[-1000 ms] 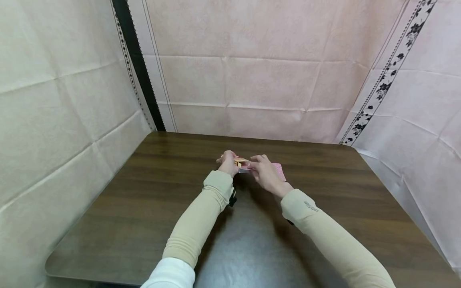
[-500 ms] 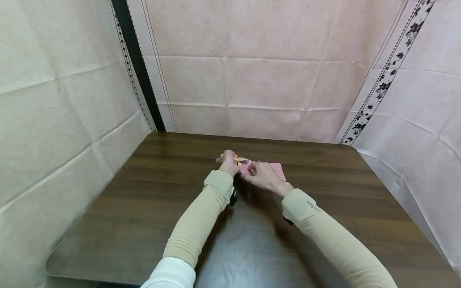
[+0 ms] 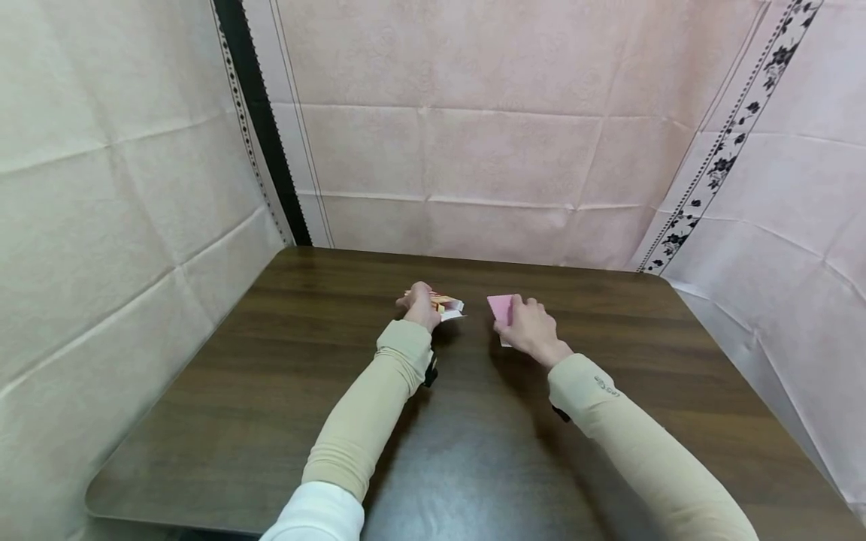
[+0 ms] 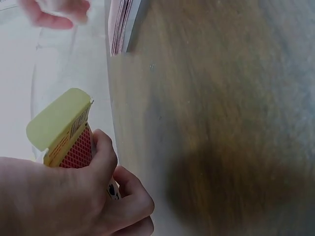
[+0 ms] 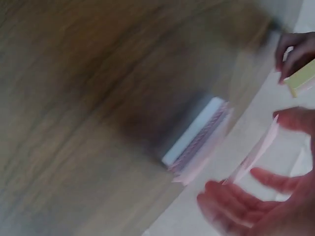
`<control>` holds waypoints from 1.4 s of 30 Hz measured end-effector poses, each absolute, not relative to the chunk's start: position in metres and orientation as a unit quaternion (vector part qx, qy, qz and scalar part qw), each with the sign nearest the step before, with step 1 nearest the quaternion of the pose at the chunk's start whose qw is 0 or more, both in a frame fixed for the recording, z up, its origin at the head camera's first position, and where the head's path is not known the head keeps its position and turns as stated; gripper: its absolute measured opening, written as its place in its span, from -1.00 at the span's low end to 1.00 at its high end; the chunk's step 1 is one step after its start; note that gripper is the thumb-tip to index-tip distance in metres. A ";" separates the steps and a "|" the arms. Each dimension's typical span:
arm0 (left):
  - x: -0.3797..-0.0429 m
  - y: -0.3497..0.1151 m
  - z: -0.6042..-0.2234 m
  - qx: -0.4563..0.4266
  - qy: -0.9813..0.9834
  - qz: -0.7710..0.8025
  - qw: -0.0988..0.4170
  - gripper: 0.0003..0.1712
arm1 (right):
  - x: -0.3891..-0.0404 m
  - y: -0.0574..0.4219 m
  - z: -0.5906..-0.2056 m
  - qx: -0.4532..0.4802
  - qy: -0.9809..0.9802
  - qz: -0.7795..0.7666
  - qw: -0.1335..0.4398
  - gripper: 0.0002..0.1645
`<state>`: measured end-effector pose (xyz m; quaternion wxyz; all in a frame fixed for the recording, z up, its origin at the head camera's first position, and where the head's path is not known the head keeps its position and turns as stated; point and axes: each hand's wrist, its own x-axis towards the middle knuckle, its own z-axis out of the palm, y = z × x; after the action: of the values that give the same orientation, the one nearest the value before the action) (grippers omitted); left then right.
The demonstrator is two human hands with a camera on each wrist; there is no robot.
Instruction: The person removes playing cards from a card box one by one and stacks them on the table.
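My left hand [image 3: 421, 306] grips an open playing-card box [image 3: 449, 308]. In the left wrist view, the box's pale yellow flap [image 4: 60, 118] stands up above a red-patterned side. To the right, my right hand [image 3: 532, 329] holds a pink-backed playing card [image 3: 500, 306] between thumb and fingers; the right wrist view shows this card [image 5: 253, 153] nearly edge-on, so I cannot tell whether it is one or more. Below that hand a deck of cards [image 5: 199, 135] sits on the table, blurred, its red and white edges showing. The head view mostly hides the deck behind the hand.
The dark brown wooden table [image 3: 284, 376] has rounded corners and reaches to a pale cloth backdrop [image 3: 501, 158] behind. More pale cloth [image 3: 764, 263] hangs at the right, with a black floral border, and also at the left.
My hands have moved apart. The right hand has gone from the box's mouth to the right and now holds a pink card; the left has shifted slightly left with the box.
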<state>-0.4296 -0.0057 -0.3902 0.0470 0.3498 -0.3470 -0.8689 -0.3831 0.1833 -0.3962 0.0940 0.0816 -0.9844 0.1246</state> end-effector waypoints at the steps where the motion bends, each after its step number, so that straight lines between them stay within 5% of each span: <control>1: -0.430 -0.005 -0.391 0.352 -0.350 -0.867 0.043 -0.13 | -0.384 0.185 -0.399 0.065 -0.986 0.118 0.095 -0.39; 29: -0.427 0.001 -0.391 0.333 -0.366 -0.868 0.038 -0.13 | -0.390 0.184 -0.414 0.032 -0.996 0.043 0.069 -0.28; 36: -0.427 0.006 -0.395 0.333 -0.373 -0.866 0.025 -0.14 | -0.387 0.169 -0.406 0.200 -0.956 0.142 0.161 -0.56; 42: -0.426 0.018 -0.394 0.295 -0.364 -0.883 0.015 -0.20 | -0.387 0.148 -0.396 0.295 -0.935 0.175 0.093 -0.65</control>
<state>-0.4260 0.0182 -0.3940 0.0148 0.2953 -0.3641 -0.8832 -0.3867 0.1483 -0.3963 0.0926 0.2947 -0.9348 0.1755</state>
